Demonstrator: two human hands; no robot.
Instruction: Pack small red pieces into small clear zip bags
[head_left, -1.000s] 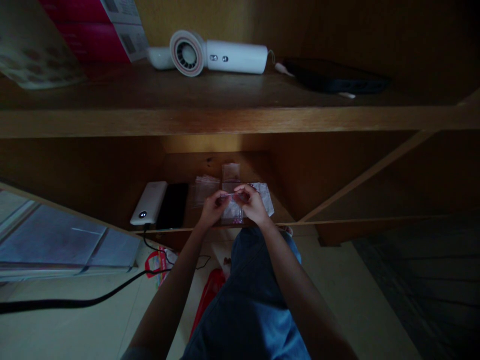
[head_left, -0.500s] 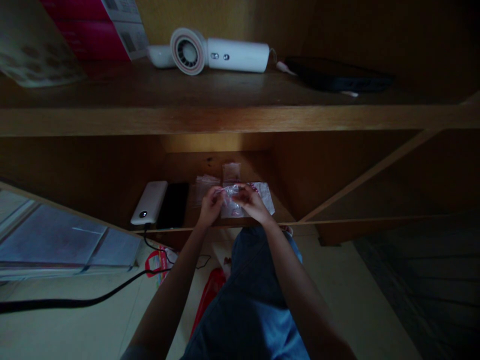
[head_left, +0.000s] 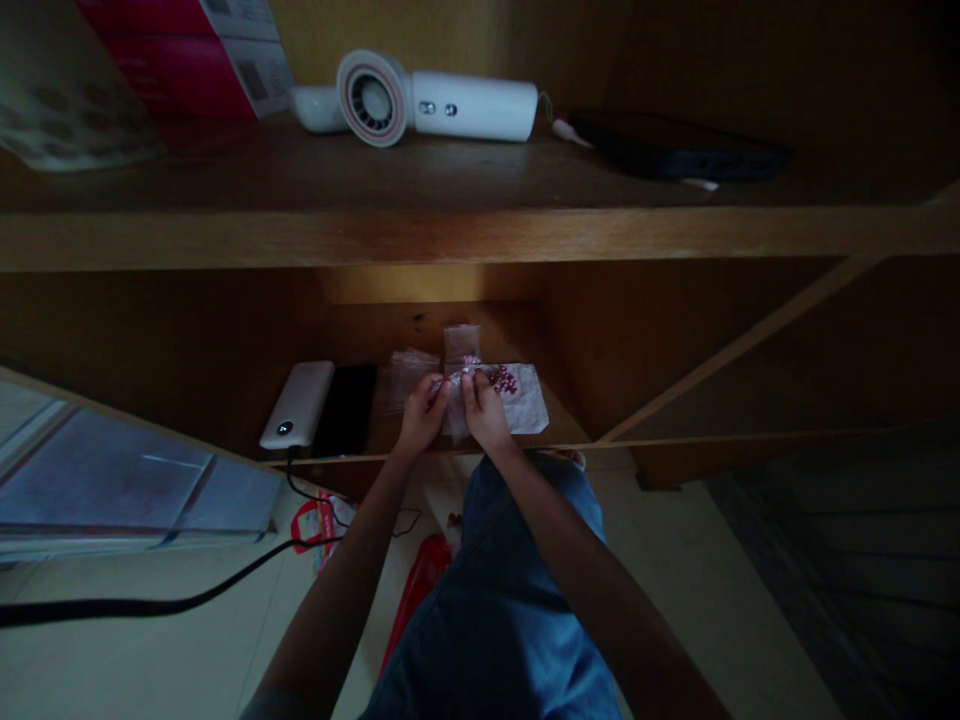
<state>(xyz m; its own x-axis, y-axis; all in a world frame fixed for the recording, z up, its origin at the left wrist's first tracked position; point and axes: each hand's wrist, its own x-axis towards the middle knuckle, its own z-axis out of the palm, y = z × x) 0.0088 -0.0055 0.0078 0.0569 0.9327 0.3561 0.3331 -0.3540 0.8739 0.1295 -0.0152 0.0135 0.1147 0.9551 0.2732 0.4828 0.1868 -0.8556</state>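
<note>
Over the lower shelf, my left hand [head_left: 422, 412] pinches the left side of a small clear plastic bag [head_left: 456, 420]. My right hand [head_left: 484, 408] is closed on the same bag's top right, close beside the left. To the right lies a whitish sheet or flat packet [head_left: 528, 405] with a cluster of small pink-red beads [head_left: 502, 379] on it. Behind my fingers is another clear bag [head_left: 461, 343], with some pinkish pieces at its near end. Several flat clear bags [head_left: 410, 375] lie to the left of my left hand. Whatever is inside the held bag is too small to tell.
A white power bank [head_left: 298, 403] with a black cable and a dark phone [head_left: 345, 410] lie at the shelf's left. On the upper shelf are a white handheld fan [head_left: 472, 106], a black phone [head_left: 675, 147], a pink box [head_left: 180, 60] and a cup [head_left: 67, 110].
My right hand has moved left, nearer my left hand, and grips the bag's top. More of the beads and the white sheet now shows.
</note>
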